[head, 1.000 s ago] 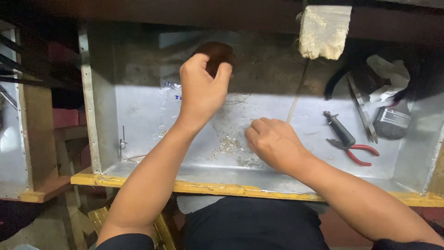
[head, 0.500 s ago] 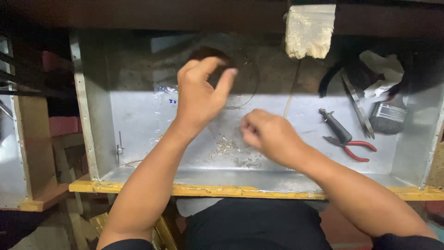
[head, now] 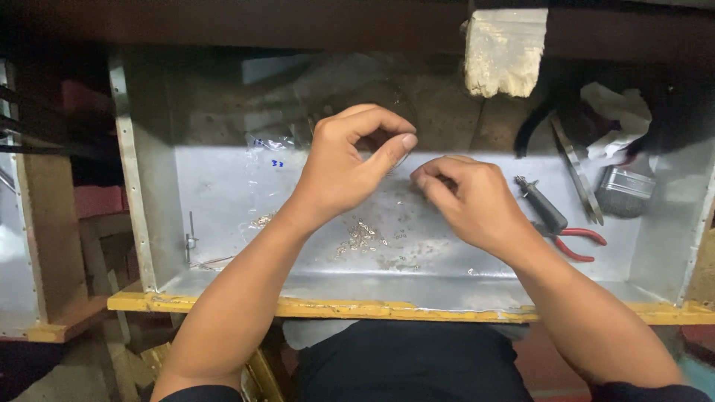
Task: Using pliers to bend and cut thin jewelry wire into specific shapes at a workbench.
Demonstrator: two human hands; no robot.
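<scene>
Work is being carried out over a shallow sheet-metal tray [head: 223, 223] with a yellow front lip. The left hand [head: 350, 167] is being held raised above the tray floor, thumb and forefinger curled toward each other in a loose pinch; whether anything is being gripped between them cannot be told, though a faint thin ring or wire loop [head: 383, 119] appears to be showing just behind the fingers. The right hand [head: 473, 201] is being held beside it, fingers drawn together into a closed pinch at the tips, apparently on something too small to be made out. A scatter of small metal links [head: 361, 238] is lying loose on the tray floor just below and between the hands, with a smaller cluster [head: 261, 219] lying nearer the left wall. As judged from this, only a little is being taken up at a time and most of the pieces are remaining unhandled; no finished piece is being shown anywhere. Red-handled pliers [head: 558, 223], a metal strip [head: 577, 179] and a small tin [head: 624, 192] are lying untouched at the right.
</scene>
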